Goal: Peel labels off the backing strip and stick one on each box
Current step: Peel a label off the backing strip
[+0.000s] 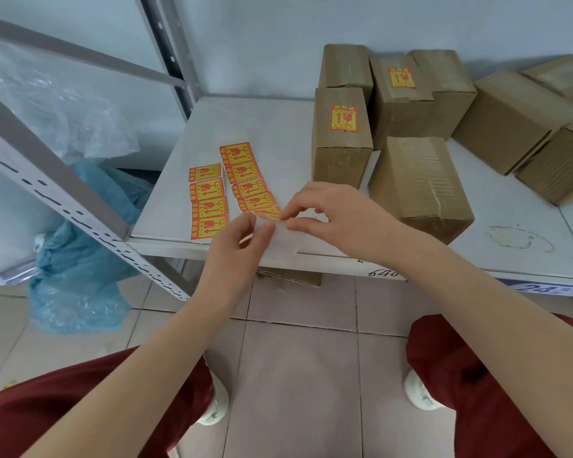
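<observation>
At the shelf's (278, 133) front edge, the left hand (234, 241) pinches the white backing (283, 238). The right hand (331, 214) pinches a half-peeled label (268, 213) at the strip's (247, 175) near end. A second strip (208, 201) lies beside it, nearer the front-left corner. Boxes (417, 186) crowd the rear right; two carry labels. A blue bag (76, 279) sits on the floor below left.

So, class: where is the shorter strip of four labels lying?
The shorter label strip lies on the white shelf, left of the longer label strip, near the front edge.
</observation>
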